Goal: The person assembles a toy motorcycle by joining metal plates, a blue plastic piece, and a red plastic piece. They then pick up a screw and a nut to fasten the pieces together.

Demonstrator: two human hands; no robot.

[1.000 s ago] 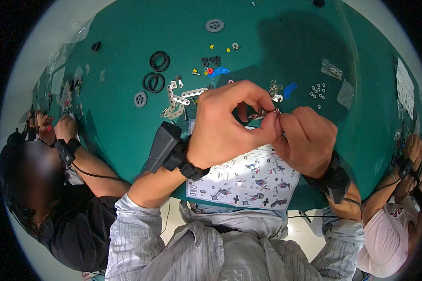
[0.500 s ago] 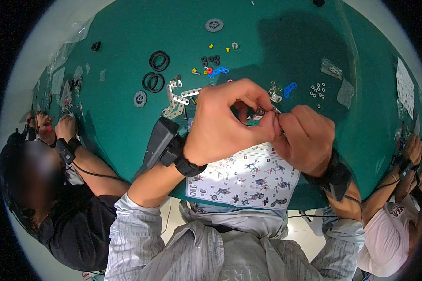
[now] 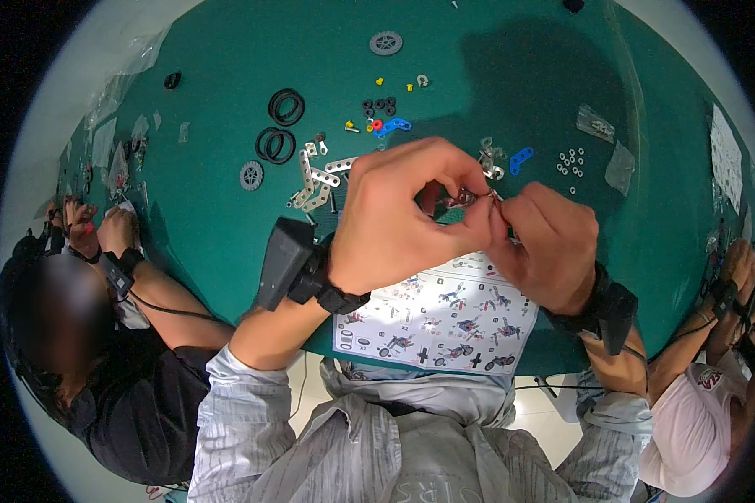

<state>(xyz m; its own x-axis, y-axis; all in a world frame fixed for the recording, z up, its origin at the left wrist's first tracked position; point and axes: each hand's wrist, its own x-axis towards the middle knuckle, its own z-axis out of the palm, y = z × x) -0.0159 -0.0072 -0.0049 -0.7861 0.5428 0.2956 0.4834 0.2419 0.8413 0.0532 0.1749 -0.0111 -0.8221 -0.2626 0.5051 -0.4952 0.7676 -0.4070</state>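
Observation:
Above a printed instruction sheet (image 3: 432,323), my left hand (image 3: 407,210) pinches a small shiny metal part (image 3: 460,199), mostly hidden by the fingers. My right hand (image 3: 549,243) is closed, thumb and fingertips meeting those of the left. A thin bit shows where the fingertips touch, too small to name. Silvery perforated strips (image 3: 309,178) lie left of my left hand. Just beyond the right hand are a blue angled strip (image 3: 521,159) and a cluster of small metal pieces (image 3: 492,163).
Black tyre rings (image 3: 286,107), a grey wheel (image 3: 251,175) and another grey wheel (image 3: 386,44) rest on the green table (image 3: 218,226). Several nuts (image 3: 571,161) and a plastic bag (image 3: 594,123) lie right. Co-workers sit at both sides; one hand (image 3: 119,228) is at left.
The held metal part has turned a little between the fingers, its pale flat piece now out of sight. Both hands stay in nearly the same place.

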